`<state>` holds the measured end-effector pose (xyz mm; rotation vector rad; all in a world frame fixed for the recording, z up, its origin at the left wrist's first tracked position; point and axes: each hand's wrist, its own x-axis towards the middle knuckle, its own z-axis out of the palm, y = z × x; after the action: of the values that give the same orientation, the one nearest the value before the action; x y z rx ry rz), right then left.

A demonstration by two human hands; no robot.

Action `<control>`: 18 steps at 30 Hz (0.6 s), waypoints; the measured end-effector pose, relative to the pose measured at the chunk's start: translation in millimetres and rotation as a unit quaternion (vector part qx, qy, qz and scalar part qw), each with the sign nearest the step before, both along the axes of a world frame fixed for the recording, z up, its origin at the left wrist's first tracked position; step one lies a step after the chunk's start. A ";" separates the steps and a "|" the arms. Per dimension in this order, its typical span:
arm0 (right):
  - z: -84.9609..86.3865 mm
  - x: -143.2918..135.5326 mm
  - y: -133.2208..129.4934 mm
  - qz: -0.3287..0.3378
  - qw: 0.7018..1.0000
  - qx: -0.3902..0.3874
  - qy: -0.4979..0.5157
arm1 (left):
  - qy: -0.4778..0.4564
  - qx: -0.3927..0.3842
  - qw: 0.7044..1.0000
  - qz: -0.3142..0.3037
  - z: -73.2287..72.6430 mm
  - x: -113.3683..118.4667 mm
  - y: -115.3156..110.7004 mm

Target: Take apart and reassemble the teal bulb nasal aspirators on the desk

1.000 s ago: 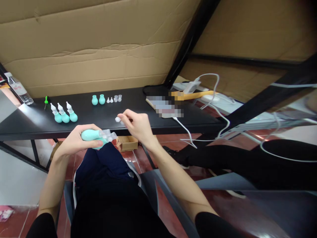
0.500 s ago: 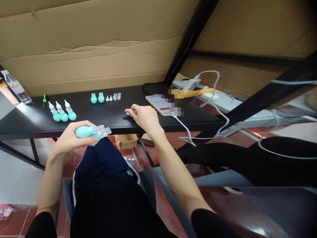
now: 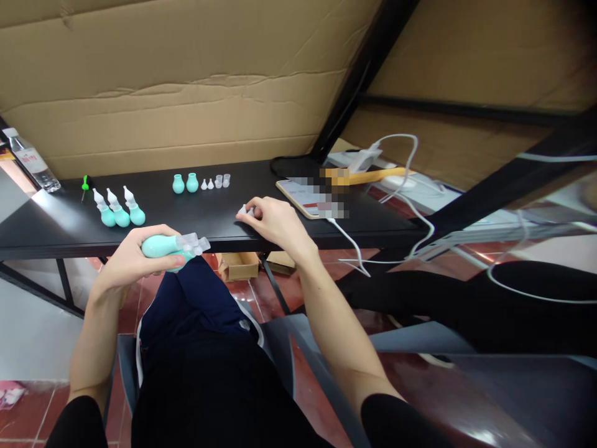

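Note:
My left hand [image 3: 135,256] is closed around teal nasal aspirator bulbs [image 3: 160,246], held in front of the table's edge. Clear plastic collars [image 3: 196,244] stick out of their necks to the right, with no white tips on them. My right hand [image 3: 280,227] rests at the table's front, thumb and forefinger closing on small white nozzle tips [image 3: 244,211]; the fingers partly hide these. Three bulbs with collars and white tips, whole nasal aspirators [image 3: 122,215], lie in a row at the left.
Farther back on the black table [image 3: 196,214] stand two teal bulbs [image 3: 185,183], two white tips [image 3: 207,184] and two clear collars [image 3: 222,181]. A phone [image 3: 298,194] with a white cable lies right. A green-handled screwdriver [image 3: 84,183] and a water bottle [image 3: 32,162] are left.
My right hand has turned, and its thumb and forefinger have come down around the white tips on the table. The left hand keeps its hold on the bulbs, nearly still.

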<state>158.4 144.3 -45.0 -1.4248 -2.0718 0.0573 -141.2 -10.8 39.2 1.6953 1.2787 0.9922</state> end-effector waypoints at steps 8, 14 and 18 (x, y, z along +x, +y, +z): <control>1.3 -0.9 23.1 0.026 0.999 0.007 -0.023 | -0.005 -0.004 1.000 0.007 -2.1 -2.9 -1.8; 20.1 -6.4 64.7 0.028 0.996 -0.027 -0.082 | -0.014 -0.005 1.000 -0.001 -2.9 -3.8 -1.9; 28.8 -11.1 87.8 0.020 0.993 -0.058 -0.103 | -0.016 -0.005 1.000 0.001 -2.5 -4.8 -2.9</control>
<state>147.3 232.2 -16.2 -1.5128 -2.2995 0.0502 -145.9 -13.7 36.7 1.6641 1.2624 1.0094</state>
